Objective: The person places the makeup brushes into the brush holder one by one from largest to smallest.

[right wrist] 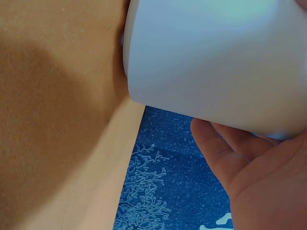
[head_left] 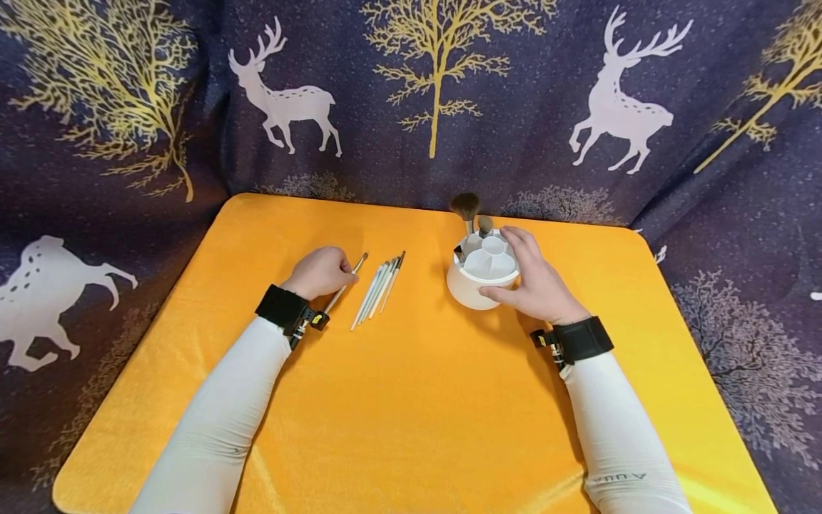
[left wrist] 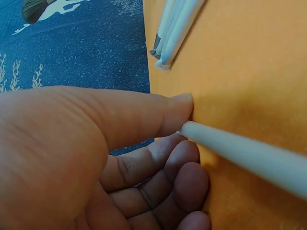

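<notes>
My left hand (head_left: 323,273) pinches a thin pale brush (head_left: 337,297) between thumb and index finger, its bristle end pointing up and away. In the left wrist view, the pale handle (left wrist: 240,152) extends right from the fingertips of the hand (left wrist: 120,143). My right hand (head_left: 539,280) grips the side of a white round holder (head_left: 472,289) with divided compartments. A large fluffy brush (head_left: 465,207) and a smaller round one (head_left: 485,226) stand at its back. The right wrist view shows the holder's smooth wall (right wrist: 216,62) with fingers (right wrist: 216,148) against it.
Several slim brushes (head_left: 379,289) lie side by side on the orange table (head_left: 411,414), between my left hand and the holder. Behind the table hangs a dark curtain (head_left: 385,171) with white deer and yellow trees.
</notes>
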A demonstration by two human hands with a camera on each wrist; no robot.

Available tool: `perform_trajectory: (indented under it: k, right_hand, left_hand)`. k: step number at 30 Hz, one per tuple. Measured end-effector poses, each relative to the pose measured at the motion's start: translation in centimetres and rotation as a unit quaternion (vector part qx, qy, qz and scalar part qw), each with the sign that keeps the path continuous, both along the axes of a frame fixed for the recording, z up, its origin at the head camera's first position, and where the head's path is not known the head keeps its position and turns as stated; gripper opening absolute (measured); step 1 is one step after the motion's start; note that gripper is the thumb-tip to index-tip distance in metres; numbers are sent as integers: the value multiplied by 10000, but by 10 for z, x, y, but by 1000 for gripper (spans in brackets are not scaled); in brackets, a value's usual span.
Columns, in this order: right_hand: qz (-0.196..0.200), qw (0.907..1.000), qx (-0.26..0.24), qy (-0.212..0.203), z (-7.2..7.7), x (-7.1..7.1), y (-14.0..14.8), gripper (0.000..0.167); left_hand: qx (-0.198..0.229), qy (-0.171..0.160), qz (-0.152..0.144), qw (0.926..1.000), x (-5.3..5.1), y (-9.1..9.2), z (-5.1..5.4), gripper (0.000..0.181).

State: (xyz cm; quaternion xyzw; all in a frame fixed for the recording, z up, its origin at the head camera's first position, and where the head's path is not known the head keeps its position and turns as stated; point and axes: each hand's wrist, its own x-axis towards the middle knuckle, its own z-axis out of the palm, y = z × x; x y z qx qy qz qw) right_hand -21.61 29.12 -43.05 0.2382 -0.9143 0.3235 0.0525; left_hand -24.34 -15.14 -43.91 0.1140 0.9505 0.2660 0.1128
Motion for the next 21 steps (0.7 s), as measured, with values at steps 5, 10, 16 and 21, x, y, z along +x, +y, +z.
perform_trajectory:
  k: [5,10,16,21]
  right_hand:
    - [1,10000,-10,10,-1,0,0,114]
    - [1,10000,-21,51,-2,-1,1,114]
    - [15,10000,-26,72,-2,-1,1,114]
    - [48,9999,-34,87,-2,-1,1,114]
  left_hand:
    - [-40,-11,50,10000,-2,0,-1,30]
    - [-115,45,54,9999,-3,1,-2,22]
    - [-109,87,-9,9999,-3,2,-2,18]
    - [-58,120,-73,9999,-3,1,-2,19]
